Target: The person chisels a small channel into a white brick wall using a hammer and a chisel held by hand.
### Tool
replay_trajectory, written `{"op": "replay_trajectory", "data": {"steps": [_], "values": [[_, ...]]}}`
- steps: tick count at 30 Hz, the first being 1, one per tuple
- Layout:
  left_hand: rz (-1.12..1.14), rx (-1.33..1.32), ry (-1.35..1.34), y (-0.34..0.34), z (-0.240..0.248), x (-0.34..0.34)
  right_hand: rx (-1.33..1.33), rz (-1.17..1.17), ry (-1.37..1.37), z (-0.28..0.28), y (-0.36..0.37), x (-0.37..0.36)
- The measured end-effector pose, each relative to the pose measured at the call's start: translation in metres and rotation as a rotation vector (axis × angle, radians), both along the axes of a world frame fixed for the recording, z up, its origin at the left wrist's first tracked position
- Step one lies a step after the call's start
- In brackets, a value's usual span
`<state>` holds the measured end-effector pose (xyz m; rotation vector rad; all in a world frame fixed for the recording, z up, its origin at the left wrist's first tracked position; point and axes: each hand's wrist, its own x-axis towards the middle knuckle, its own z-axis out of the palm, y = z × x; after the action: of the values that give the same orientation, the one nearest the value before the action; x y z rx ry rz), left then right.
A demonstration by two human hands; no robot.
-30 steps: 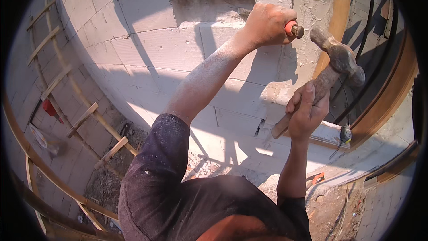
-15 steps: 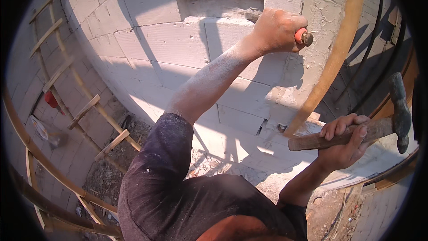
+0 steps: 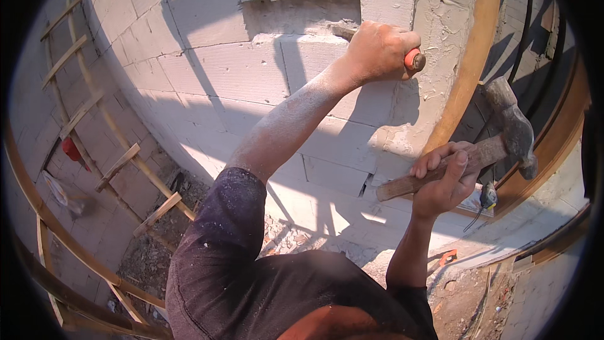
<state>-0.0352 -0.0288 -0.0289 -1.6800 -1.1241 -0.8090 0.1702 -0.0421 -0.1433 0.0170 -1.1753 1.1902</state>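
My left hand [image 3: 380, 51], dusted white, is wrapped round a chisel [image 3: 414, 60]. Its red-orange grip and worn butt stick out on the right, while the blade points left to the lower right corner of a rectangular recess [image 3: 302, 14] in the white block wall [image 3: 226, 66]. Whether the tip touches the block I cannot tell. Lower and to the right, my right hand [image 3: 445, 179] grips a hammer [image 3: 517, 135] by its wooden handle, apart from the chisel. The dark metal head is at the upper right.
A wooden ladder [image 3: 116, 167] leans at the left, near a curved wooden pole [image 3: 75, 249]. To the right of the recess runs an upright wooden board [image 3: 470, 69] beside rough mortar. An orange-handled tool [image 3: 447, 257] lies low right, and rubble [image 3: 286, 236] covers the ground.
My right hand has brought the hammer left and up, closer to the chisel. My left hand keeps its grip on the chisel; the whole view has shifted slightly.
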Motion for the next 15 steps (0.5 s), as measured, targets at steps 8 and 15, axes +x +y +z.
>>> {"op": "replay_trajectory", "data": {"steps": [8, 15], "values": [[0.049, 0.005, -0.004, 0.011, -0.001, -0.004, -0.058, 0.044, -0.114, 0.001, 0.003, 0.002], [0.178, -0.026, 0.052, -0.003, -0.003, -0.012, -0.035, 0.159, -0.465, 0.014, 0.006, 0.009]]}}
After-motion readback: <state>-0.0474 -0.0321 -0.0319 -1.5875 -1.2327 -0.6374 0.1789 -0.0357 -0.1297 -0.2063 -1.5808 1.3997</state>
